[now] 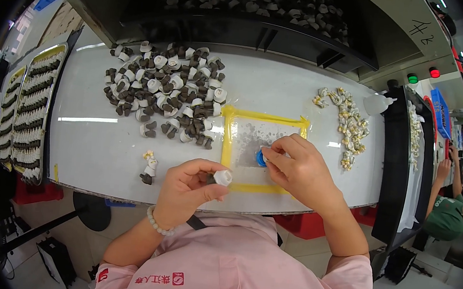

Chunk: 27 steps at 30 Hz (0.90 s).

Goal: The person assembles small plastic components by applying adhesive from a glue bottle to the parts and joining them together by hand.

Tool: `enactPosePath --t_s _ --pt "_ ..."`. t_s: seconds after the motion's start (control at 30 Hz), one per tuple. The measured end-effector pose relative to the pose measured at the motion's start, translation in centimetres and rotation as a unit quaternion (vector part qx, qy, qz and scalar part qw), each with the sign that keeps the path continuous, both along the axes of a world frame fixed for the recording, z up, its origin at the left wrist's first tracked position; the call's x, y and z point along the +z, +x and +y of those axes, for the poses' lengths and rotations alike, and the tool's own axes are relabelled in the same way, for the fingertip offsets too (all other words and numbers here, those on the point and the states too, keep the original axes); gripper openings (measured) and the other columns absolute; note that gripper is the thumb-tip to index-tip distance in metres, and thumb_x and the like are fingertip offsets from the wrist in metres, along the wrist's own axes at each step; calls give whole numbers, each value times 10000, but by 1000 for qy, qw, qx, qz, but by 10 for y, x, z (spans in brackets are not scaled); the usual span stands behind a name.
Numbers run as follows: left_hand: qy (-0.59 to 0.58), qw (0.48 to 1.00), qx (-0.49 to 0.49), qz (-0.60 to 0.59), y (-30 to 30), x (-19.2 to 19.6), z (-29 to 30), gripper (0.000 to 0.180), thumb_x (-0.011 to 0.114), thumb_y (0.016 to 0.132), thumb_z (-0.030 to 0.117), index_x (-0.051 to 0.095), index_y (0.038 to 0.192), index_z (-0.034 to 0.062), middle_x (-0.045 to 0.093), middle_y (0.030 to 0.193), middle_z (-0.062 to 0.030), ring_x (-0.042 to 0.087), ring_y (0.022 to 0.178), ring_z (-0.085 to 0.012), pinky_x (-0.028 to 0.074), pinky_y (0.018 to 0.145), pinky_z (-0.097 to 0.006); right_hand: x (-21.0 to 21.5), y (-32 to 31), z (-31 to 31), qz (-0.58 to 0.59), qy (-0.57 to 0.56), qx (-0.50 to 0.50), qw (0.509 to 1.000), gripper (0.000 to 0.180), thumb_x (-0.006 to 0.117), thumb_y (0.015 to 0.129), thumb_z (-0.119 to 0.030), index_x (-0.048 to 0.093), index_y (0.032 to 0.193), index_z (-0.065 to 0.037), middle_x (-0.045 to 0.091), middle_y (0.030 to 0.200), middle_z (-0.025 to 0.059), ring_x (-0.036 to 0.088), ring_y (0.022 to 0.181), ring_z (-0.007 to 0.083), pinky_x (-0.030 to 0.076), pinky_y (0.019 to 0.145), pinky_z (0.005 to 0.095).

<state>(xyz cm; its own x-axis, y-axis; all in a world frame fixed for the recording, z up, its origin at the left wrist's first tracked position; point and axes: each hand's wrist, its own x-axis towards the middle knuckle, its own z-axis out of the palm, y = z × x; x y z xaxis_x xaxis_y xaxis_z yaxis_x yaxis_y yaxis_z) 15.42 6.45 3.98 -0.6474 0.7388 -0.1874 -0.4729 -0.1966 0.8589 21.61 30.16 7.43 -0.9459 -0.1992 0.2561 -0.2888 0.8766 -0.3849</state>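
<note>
L hand point(184, 193), lower ctr of frame, gripped a small white-and-dk-grey moulded part point(222, 178), white end showing. R hand point(305, 172), right of ctr, had thumb + fingertips bent in at a small round blue cup point(260, 158) inside a yellow-tape square point(265, 116); couldn't tell if they gripped it or sth. tiny.

Containers: wide blk bin point(198, 28), top of frame, held a heap of wht/grey parts. Long metal-rimmed tray point(53, 109), far L, held rows of wht-and-dk pcs; narrower 2nd tray point(22, 70) beside it, ditto. Deep blk tray point(387, 206), far R, held wht-and-yellow pcs + a wht sheet point(411, 200). Wht plastic squeeze bottle point(375, 105), upper R, stood near it; contents unclear.

Hard to see: cup's inside (fingers partly over it), bin's back (shadow, cut off by top edge), held part's dk end (mostly behind fingers).
</note>
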Motion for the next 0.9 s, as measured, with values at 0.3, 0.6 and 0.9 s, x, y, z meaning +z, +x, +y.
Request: enactPosePath --t_s 0.3,0.6,0.9 --pt "77 992 74 -63 13 -14 10 309 666 864 82 593 1136 -45 658 868 -110 620 672 -149 518 599 -251 -4 14 0 -57 -174 -75 980 289 681 718 47 695 999 -18 626 894 88 605 787 193 498 647 284" --pt "62 989 64 -121 17 -12 23 227 606 887 -4 608 1111 -38 674 898 -128 671 753 -190 556 689 -280 -1 22 -16 -91 -390 -49 915 308 676 786 13 679 1091 -29 629 946 95 604 814 175 473 705 261" --pt "41 994 75 -71 24 -16 25 204 595 887 -21 619 1089 -35 673 887 -128 677 761 -197 565 704 -289 -2 25 -26 -87 -368 -33 925 296 695 763 48 693 1055 -1 624 932 92 592 768 158 466 626 248"
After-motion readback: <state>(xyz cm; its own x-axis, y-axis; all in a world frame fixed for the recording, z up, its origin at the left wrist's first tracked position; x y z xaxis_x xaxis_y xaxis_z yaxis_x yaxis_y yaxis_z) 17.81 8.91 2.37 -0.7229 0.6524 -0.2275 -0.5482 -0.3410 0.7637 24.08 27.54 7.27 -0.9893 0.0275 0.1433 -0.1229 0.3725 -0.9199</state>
